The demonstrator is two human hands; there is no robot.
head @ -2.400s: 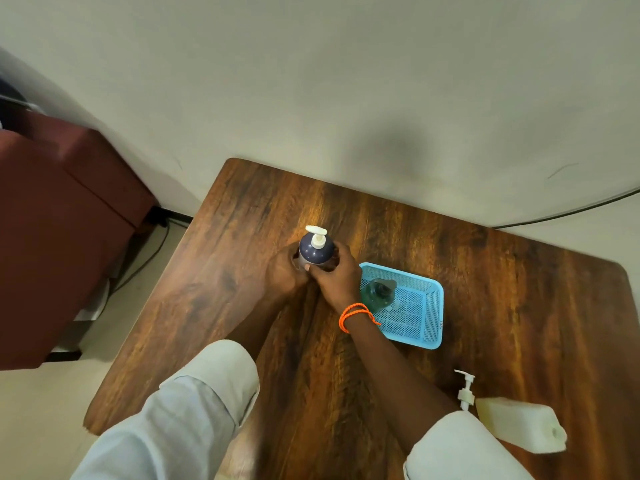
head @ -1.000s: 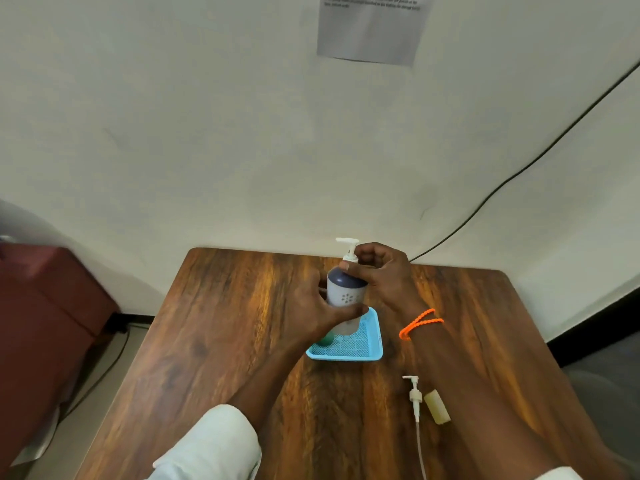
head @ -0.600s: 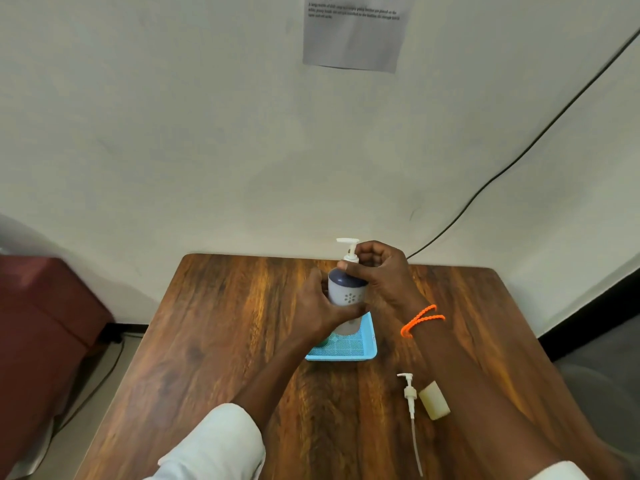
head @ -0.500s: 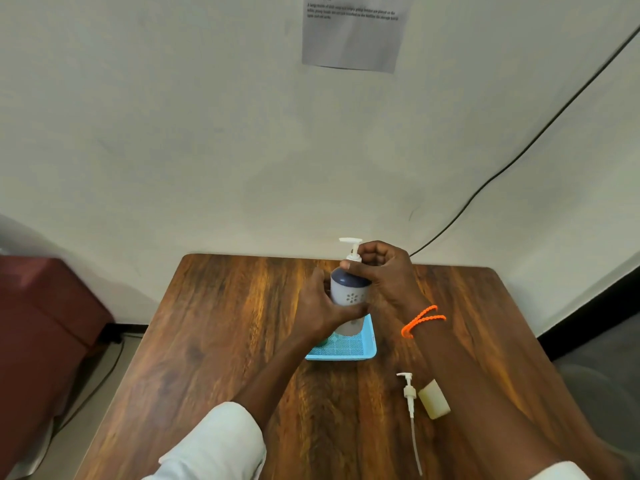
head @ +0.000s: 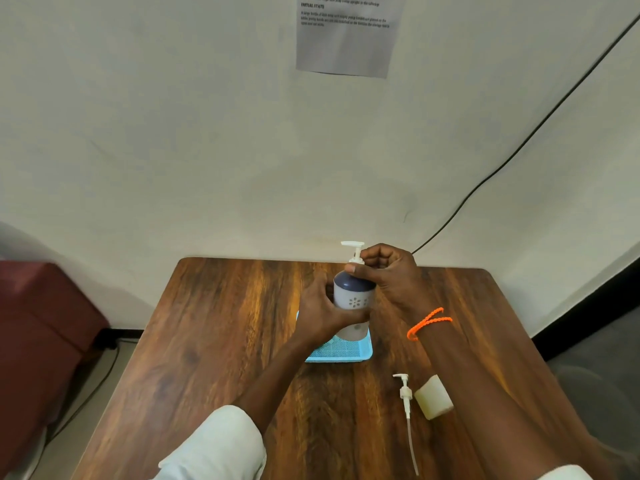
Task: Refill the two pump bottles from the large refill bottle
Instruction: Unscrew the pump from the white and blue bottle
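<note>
Your left hand [head: 320,315] grips the pump bottle [head: 353,299] around its body; your right hand [head: 388,275] pinches the collar under its pump head. The bottle stands upright over the blue tray [head: 341,351]. A loose pump [head: 406,398] lies nearer you on the table [head: 214,341].

pale wall [head: 173,133], wooden table [head: 214,341], maybe maroon seat [head: 38,323]

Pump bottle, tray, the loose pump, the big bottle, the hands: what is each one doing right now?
Pump bottle: upright, pump head on, held over the tray.
Blue tray: flat on the table, partly hidden.
Loose pump: lying on the table, off its bottle.
Refill bottle: lying on the table, mostly hidden by the arm.
Left hand: grips the bottle's body.
Right hand: grips the pump collar.
</note>
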